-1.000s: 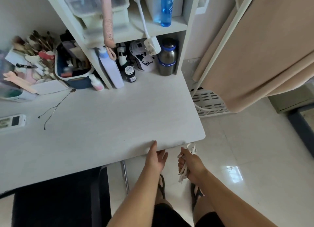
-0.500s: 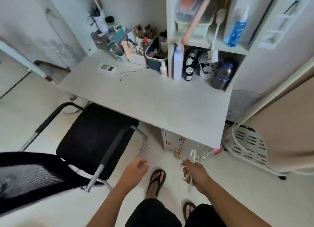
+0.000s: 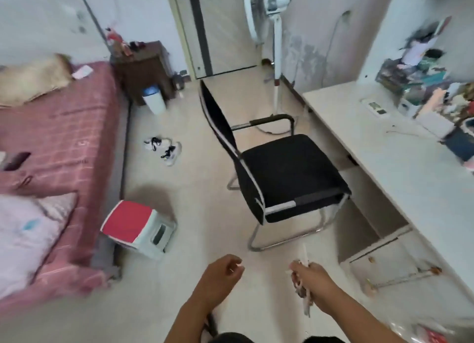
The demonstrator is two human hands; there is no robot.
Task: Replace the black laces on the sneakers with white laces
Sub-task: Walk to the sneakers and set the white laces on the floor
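Across the floor, near the side of the bed [image 3: 59,127], the sneakers [image 3: 164,148] lie together with the black laces not yet taken out, well apart from the person. The right hand [image 3: 314,282] is closed around a bunch of white laces [image 3: 305,300], whose loose ends hang below the fist. The left hand [image 3: 220,276] holds nothing, its fingers loosely curled. I think the hanging ends could slip from the bunch or catch on the chair [image 3: 287,173], which stands near the way. The red stool [image 3: 138,226] is also close to the path, so a foot may hit it.
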